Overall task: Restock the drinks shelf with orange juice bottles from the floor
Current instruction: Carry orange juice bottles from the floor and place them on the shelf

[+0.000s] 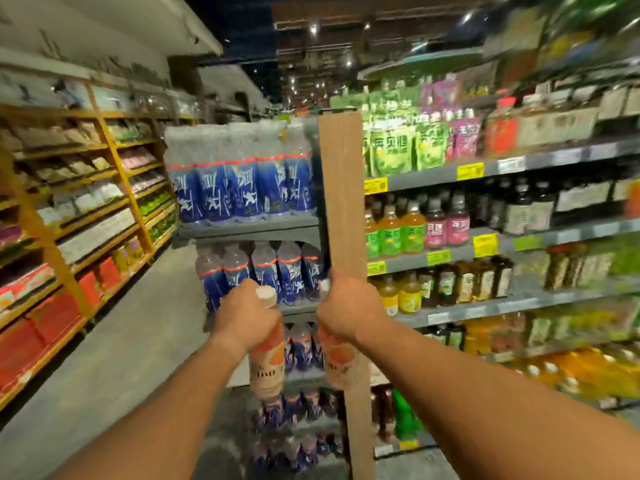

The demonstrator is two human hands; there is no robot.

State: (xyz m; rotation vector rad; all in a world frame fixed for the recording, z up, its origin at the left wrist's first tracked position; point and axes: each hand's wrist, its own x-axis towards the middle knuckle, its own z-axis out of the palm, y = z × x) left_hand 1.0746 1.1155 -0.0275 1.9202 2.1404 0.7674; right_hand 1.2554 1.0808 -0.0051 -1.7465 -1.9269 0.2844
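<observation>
My left hand grips the neck of an orange juice bottle with a white cap, held upright in front of me. My right hand grips the neck of a second orange juice bottle the same way. Both bottles hang at chest height before the end of a shelving unit. The drinks shelf runs along the right, with rows of yellow, orange and dark bottles. The view is blurred by motion.
A brown wooden end panel stands upright straight ahead. Left of it, an end rack holds blue-labelled water bottles. Yellow-framed shelves line the left side of the grey aisle floor.
</observation>
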